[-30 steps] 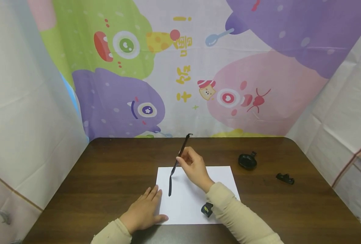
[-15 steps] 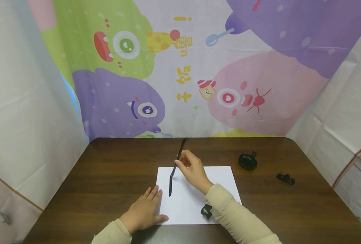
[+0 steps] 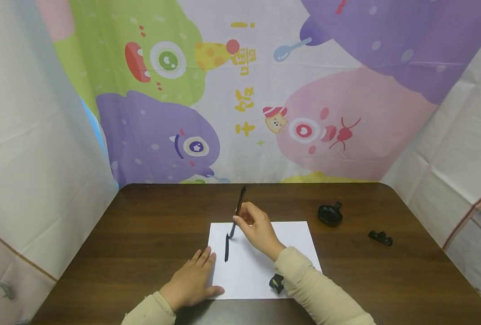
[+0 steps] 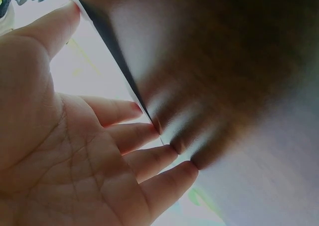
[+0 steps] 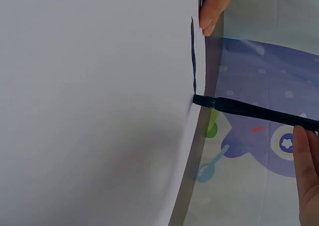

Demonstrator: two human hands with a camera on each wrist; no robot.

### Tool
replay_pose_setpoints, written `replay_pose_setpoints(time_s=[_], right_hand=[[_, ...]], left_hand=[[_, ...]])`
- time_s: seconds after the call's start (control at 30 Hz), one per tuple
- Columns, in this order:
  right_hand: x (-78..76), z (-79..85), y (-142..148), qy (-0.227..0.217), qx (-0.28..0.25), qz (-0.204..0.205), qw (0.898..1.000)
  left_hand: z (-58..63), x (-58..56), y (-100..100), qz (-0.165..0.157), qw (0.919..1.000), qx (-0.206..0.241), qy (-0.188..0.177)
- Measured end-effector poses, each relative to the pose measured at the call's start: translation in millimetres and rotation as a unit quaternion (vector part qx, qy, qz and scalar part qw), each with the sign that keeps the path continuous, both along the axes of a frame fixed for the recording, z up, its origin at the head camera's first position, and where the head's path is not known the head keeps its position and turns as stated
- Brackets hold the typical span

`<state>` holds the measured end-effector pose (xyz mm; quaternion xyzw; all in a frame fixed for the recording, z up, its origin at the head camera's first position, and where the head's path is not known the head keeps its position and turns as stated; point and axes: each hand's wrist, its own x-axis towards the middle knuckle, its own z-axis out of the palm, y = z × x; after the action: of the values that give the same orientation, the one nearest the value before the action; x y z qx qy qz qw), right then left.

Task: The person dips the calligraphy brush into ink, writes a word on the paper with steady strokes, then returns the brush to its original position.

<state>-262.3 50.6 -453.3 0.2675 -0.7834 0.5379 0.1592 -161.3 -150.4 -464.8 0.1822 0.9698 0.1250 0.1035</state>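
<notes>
My right hand [image 3: 261,230] pinches a dark, slim brush [image 3: 239,207] between thumb and fingers, tilted over the white paper [image 3: 256,262]. A short black stroke [image 3: 226,248] runs down the paper's left part. The brush tip [image 5: 197,100] is at one end of that stroke [image 5: 193,56] in the right wrist view. Spread flat across the paper's left edge, my left hand [image 3: 191,280] rests with its fingers straight. In the left wrist view its palm [image 4: 75,151] faces the camera and the fingertips meet the surface by the paper's edge.
A small black object with a yellow-green mark [image 3: 276,283] rests on the paper beside my right sleeve. Farther right on the brown table [image 3: 143,234] are a round black dish [image 3: 330,215] and a notched black brush rest [image 3: 380,238]. A cartoon-printed cloth [image 3: 244,158] hangs behind.
The brush and my right hand have come slightly nearer me; the brush tip now shows just right of the stroke's top. My left hand stays where it was.
</notes>
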Motion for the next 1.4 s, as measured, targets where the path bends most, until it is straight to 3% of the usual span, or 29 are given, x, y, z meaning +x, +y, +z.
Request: replay_pose_setpoints(time_s=[0.53, 1.4], right_hand=[[6.0, 1.8, 6.2, 0.031, 0.020, 0.012, 0.999], [17.6, 3.3, 17.3, 0.027, 0.045, 0.032, 0.998]], left_hand=[[-2.4, 0.5, 0.2, -0.001, 1.0000, -0.002, 0.001], [-0.1, 1.3, 0.9, 0.003, 1.0000, 0.004, 0.005]])
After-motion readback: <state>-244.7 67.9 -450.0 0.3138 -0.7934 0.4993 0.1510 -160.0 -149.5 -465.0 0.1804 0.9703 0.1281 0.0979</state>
